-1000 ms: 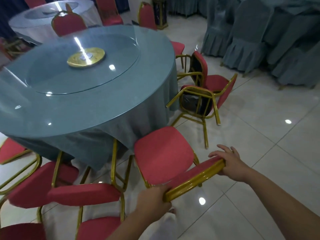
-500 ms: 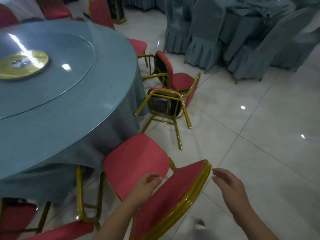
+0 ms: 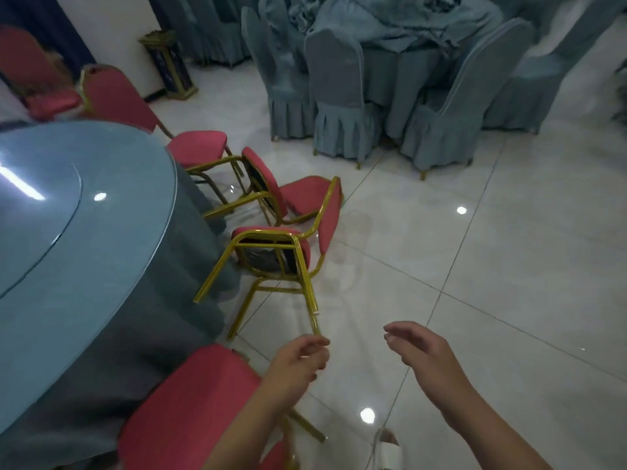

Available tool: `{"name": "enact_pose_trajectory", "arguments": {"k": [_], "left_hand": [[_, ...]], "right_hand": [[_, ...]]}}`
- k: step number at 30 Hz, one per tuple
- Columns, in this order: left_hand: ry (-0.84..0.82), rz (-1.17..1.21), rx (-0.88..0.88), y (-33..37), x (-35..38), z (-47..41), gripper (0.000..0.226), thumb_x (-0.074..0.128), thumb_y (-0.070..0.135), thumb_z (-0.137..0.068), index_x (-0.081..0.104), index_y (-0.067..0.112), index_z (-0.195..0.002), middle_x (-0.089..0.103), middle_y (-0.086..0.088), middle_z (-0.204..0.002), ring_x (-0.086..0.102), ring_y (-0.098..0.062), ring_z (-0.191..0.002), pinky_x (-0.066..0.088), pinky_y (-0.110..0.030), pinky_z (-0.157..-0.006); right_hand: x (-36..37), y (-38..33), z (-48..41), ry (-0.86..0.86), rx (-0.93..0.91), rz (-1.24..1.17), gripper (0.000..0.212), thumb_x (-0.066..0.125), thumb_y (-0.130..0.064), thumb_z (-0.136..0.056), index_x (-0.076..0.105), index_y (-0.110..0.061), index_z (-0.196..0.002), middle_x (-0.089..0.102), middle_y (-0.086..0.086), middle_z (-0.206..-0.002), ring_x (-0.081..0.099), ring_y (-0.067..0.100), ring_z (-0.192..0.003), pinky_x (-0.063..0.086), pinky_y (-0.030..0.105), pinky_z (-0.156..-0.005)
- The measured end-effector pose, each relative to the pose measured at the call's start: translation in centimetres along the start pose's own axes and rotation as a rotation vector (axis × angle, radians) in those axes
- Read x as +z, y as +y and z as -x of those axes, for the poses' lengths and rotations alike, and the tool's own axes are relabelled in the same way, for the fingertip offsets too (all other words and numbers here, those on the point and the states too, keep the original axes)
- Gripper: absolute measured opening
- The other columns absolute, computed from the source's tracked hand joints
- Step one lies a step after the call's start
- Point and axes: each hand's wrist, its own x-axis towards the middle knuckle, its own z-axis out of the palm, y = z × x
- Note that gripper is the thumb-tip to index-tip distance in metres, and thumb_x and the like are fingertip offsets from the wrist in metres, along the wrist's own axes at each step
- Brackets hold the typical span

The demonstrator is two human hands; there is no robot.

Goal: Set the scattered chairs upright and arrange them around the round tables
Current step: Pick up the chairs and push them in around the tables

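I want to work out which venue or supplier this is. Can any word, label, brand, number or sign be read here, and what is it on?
None: no text can be read in this view.
The dark panel of the gold-trimmed stand by the wall shows only a blurred pattern.
The dark undersides of the two tipped chairs show no readable label.
The round table and the covered chairs carry no print.

We see a glossy white tiled floor (image 3: 509,266) with ceiling lights mirrored in it. At its far edge, a gold-trimmed dark pedestal (image 3: 169,66) stands against a white wall (image 3: 112,28), beside a dark blue curtain (image 3: 51,25). Farther right, chairs in grey-blue covers (image 3: 339,96) crowd around a heap of crumpled cloth (image 3: 390,25).
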Motion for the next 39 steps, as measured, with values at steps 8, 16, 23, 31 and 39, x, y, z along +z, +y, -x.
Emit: {"name": "enact_pose_trajectory", "arguments": {"k": [8, 16, 23, 31, 39], "left_hand": [[-0.02, -0.039, -0.015, 8.3, 5.7, -10.0, 0.038, 0.068, 0.035, -0.082, 0.059, 0.047, -0.116, 0.071, 0.013, -0.095, 0.068, -0.005, -0.089, 0.056, -0.024, -0.079], [0.115, -0.084, -0.093, 16.4, 5.4, -27.8, 0.023, 0.064, 0.018, -0.091, 0.066, 0.031, -0.111, 0.07, 0.001, -0.104, 0.064, -0.016, -0.099, 0.051, -0.041, -0.095], [0.042, -0.031, -0.021, 28.3, 5.6, -44.2, 0.02, 0.067, 0.024, -0.084, 0.072, 0.035, -0.1, 0.072, 0.006, -0.094, 0.066, -0.012, -0.085, 0.05, -0.025, -0.072], [0.015, -0.103, -0.023, 36.8, 5.5, -57.4, 0.021, 0.066, 0.019, -0.089, 0.069, 0.036, -0.099, 0.072, 0.014, -0.092, 0.064, 0.001, -0.078, 0.051, -0.017, -0.066], [0.217, -0.037, -0.264, 40.2, 3.8, -70.1, 0.024, 0.062, 0.007, -0.092, 0.068, 0.015, -0.113, 0.07, -0.009, -0.109, 0.065, -0.019, -0.094, 0.05, -0.026, -0.074]], "right_hand": [[-7.5, -3.2, -13.3, 0.013, 0.038, -0.027, 0.011, 0.069, -0.017, -0.089, 0.076, -0.025, -0.092, 0.074, -0.004, -0.092, 0.069, 0.015, -0.094, 0.051, 0.037, -0.089], [-13.5, -7.4, -30.0, 0.079, 0.142, 0.055, 0.008, 0.07, -0.018, -0.088, 0.076, -0.023, -0.087, 0.074, -0.005, -0.084, 0.07, 0.016, -0.085, 0.051, 0.031, -0.078], [-16.9, -18.5, -45.6, 0.037, 0.094, 0.149, 0.008, 0.068, -0.026, -0.088, 0.075, -0.03, -0.092, 0.073, -0.007, -0.095, 0.068, 0.014, -0.095, 0.052, 0.04, -0.091], [-17.7, -22.6, -60.2, 0.057, 0.162, 0.045, 0.011, 0.066, -0.017, -0.09, 0.075, -0.023, -0.092, 0.074, 0.004, -0.092, 0.069, 0.025, -0.092, 0.054, 0.045, -0.088], [-16.5, -26.2, -81.5, -0.211, 0.204, 0.103, 0.007, 0.067, -0.023, -0.089, 0.074, -0.023, -0.091, 0.072, 0.001, -0.092, 0.069, 0.018, -0.087, 0.052, 0.032, -0.079]]}}
